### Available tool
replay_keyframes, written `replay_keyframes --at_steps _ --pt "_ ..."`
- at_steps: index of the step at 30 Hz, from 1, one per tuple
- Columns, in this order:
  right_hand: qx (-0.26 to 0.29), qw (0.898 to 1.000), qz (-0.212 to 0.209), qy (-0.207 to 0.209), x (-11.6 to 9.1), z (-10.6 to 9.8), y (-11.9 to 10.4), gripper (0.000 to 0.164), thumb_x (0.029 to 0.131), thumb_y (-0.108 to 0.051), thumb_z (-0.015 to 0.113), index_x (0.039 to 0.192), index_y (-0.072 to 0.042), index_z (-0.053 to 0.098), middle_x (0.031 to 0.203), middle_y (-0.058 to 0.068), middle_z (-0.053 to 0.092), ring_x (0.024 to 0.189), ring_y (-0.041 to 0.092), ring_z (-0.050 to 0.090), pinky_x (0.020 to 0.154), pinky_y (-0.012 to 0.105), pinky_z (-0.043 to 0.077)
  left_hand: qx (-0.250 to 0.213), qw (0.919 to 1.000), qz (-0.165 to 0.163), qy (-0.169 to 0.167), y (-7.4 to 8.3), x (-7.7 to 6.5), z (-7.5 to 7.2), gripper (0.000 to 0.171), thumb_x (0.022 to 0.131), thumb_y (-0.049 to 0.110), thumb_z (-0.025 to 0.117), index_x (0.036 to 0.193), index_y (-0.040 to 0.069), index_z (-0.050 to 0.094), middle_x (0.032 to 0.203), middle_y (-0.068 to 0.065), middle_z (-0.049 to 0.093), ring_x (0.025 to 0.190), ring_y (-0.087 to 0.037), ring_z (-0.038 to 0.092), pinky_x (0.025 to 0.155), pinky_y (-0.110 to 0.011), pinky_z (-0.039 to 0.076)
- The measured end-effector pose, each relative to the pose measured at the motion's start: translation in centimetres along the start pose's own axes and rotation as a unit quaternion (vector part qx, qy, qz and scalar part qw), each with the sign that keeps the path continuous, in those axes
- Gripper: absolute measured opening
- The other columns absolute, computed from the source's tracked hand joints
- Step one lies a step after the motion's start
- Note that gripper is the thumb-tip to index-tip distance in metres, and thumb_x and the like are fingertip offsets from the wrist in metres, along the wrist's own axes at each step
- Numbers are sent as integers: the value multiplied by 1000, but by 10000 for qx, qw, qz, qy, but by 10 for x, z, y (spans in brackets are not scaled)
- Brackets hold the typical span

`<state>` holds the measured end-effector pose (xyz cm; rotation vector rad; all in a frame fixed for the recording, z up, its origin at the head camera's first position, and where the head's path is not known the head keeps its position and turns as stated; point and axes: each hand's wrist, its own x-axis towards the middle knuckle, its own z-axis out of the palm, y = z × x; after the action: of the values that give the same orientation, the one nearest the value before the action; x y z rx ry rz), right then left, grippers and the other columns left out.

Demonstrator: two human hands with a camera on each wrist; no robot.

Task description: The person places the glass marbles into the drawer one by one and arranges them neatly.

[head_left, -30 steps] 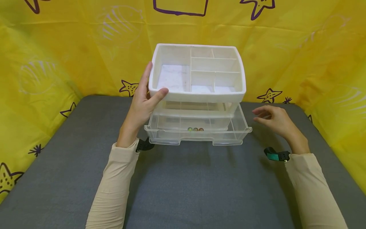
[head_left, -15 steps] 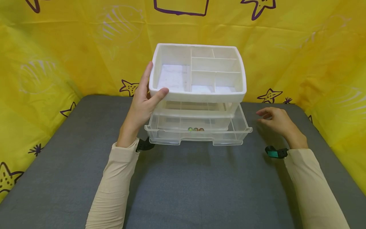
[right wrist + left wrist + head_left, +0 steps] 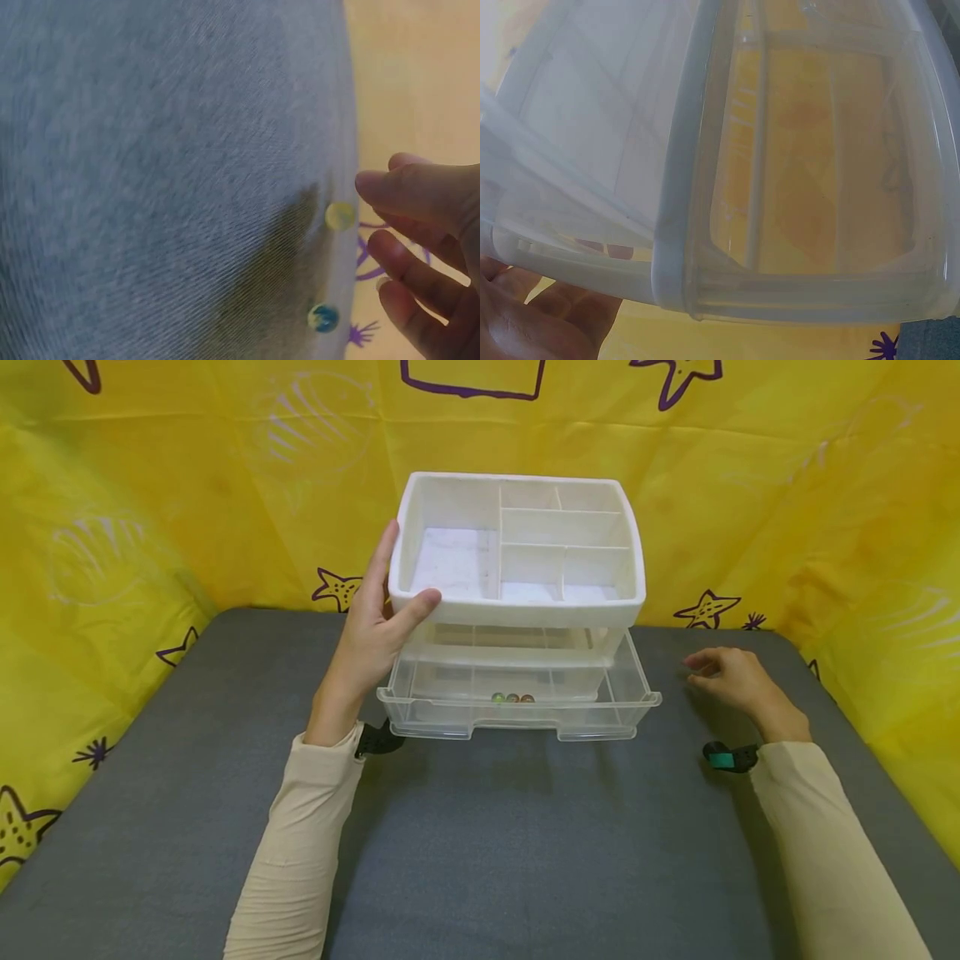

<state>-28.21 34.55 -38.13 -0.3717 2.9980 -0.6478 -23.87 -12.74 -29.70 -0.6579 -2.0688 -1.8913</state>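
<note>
A white drawer organizer (image 3: 525,614) with a divided top tray stands in the middle of the head view. Its clear lower drawer (image 3: 517,731) is pulled out toward me, and three small marbles (image 3: 513,698) lie in it. My left hand (image 3: 367,627) grips the organizer's left side, thumb over the front rim of the tray. To the right of the drawer, apart from it, my right hand (image 3: 738,681) hovers over the table with fingers loosely bent, holding nothing. The right wrist view shows a yellow marble (image 3: 340,216) and a blue marble (image 3: 323,318) on the table near its fingers.
A dark grey cloth-covered table (image 3: 517,860) spreads under everything. Yellow printed curtain (image 3: 187,485) hangs close behind the organizer and along both sides. Each wrist wears a dark strap, the right strap (image 3: 729,758) with a green patch.
The right hand has drifted slightly to the right, away from the drawer. The left hand, organizer, drawer and its marbles stay in place.
</note>
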Motion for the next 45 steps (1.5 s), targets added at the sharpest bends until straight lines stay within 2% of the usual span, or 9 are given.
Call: replay_keyframes --at_steps 16,22,30,38,45 --pt "-209 9994 157 -245 3 1 14 36 93 -10 65 122 11 62 119 33 64 107 49 61 94 61 46 25 10000 -8 6 -1 0 0 82 96 10 64 160 26 16 149 -14 38 114 -21 49 88 -21 53" --pt "-257 9982 282 -454 3 2 14 37 93 -15 65 121 9 64 120 31 65 112 51 58 97 64 42 -41 10000 -14 -8 0 0 0 82 96 8 63 160 25 16 149 -14 38 114 -21 50 88 -21 53" --pt "-462 9958 437 -665 1 2 9 37 95 -23 64 123 2 66 122 26 66 115 51 54 95 73 30 -2 10000 15 -6 -1 0 -1 81 96 10 64 160 26 16 152 -12 36 116 -21 48 89 -21 52" --pt "-154 9992 49 -361 -1 4 6 35 97 -21 64 117 7 67 111 27 70 104 47 63 92 62 46 -25 10000 65 -2 -2 0 0 82 96 8 63 160 24 16 151 -13 36 115 -21 49 89 -20 53" --pt "99 9999 -59 -98 -5 3 -3 36 99 -28 61 119 2 69 113 23 71 104 40 64 89 53 51 -32 10000 85 4 -1 0 0 82 96 7 63 161 21 15 151 -14 37 114 -21 50 89 -20 52"
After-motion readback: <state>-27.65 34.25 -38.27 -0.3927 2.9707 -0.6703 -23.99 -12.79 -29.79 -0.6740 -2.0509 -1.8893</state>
